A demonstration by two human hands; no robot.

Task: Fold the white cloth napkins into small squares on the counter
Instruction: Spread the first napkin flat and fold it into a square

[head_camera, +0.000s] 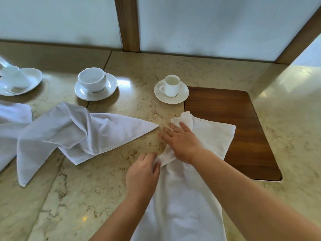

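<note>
Two hands are working on one white napkin (205, 136) that is lying at about 5 o'clock on the counter (97, 185), partly over a wooden board (243, 119). Left hand (142, 176) is pinching a bunched edge; right hand (182, 140) is pressing flat with straight fingers. That long end is hanging off toward 6 o'clock, so it may be pulling the fold crooked. Another loose napkin (69, 133) is waiting at 9 o'clock, and a small cup (172, 86) is sitting near at 12, easy to bump.
</note>
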